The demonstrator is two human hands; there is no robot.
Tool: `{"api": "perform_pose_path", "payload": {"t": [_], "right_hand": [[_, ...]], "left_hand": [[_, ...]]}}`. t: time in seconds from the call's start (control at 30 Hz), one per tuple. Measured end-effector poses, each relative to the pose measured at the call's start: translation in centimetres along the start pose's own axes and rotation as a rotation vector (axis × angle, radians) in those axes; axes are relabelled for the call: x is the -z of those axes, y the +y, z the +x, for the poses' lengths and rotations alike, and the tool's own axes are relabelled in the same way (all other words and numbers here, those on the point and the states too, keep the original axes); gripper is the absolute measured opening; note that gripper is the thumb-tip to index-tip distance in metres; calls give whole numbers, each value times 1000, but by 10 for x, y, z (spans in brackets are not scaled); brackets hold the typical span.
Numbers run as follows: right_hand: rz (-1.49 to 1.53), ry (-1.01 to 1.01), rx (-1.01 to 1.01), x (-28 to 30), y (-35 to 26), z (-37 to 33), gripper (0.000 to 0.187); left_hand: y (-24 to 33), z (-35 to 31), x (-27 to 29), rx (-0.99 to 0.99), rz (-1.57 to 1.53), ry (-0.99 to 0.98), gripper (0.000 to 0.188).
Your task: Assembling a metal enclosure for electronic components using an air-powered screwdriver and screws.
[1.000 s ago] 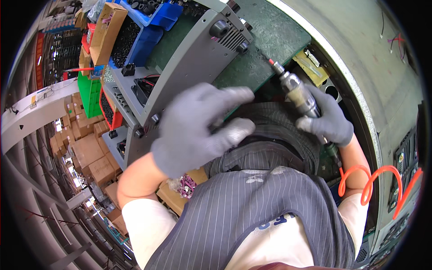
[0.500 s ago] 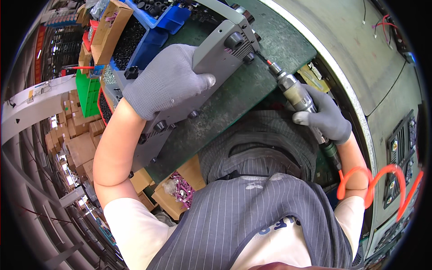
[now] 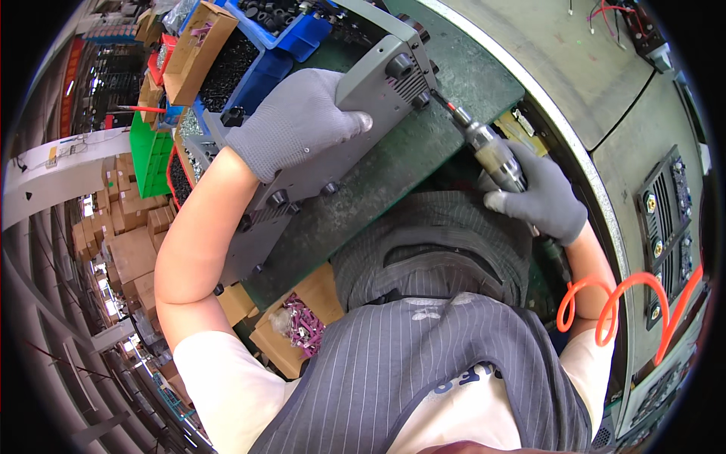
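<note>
A grey metal housing with black round feet and vent slots stands tilted on the green-topped bench. Across its upper edge my gloved left hand is closed, thumb on the near face. My gloved right hand wraps around a pneumatic screwdriver with an orange coiled hose. Its bit points up and left to the housing's right end, beside a black foot; whether it sits in a screw I cannot tell.
Blue bins of black parts stand behind the housing, near a green crate. By my left elbow is a carton of purple parts. On the right, a pale-edged line surface carries a black slotted panel.
The housing and my left hand appear slightly farther right. The screwdriver bit stays by the housing's end. Panel and wires on the right have shifted up and left in view.
</note>
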State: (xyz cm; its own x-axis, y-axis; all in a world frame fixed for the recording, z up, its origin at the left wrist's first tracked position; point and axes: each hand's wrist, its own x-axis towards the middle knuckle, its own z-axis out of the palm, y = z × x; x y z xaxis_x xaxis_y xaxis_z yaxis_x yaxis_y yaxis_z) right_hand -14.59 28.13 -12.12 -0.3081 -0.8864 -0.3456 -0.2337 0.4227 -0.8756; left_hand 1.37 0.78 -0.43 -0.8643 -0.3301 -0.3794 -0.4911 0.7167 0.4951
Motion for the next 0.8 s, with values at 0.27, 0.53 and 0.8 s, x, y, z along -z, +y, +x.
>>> {"api": "perform_pose_path", "payload": {"t": [0.27, 0.53, 0.8], "right_hand": [[289, -49, 5, -43, 28, -37, 75], [485, -37, -9, -67, 35, -36, 76], [522, -152, -71, -68, -12, -51, 75]], "left_hand": [[26, 29, 6, -166, 242, 151, 29], [45, -85, -33, -299, -494, 270, 26], [-61, -110, -147, 395, -2043, 53, 29]]}}
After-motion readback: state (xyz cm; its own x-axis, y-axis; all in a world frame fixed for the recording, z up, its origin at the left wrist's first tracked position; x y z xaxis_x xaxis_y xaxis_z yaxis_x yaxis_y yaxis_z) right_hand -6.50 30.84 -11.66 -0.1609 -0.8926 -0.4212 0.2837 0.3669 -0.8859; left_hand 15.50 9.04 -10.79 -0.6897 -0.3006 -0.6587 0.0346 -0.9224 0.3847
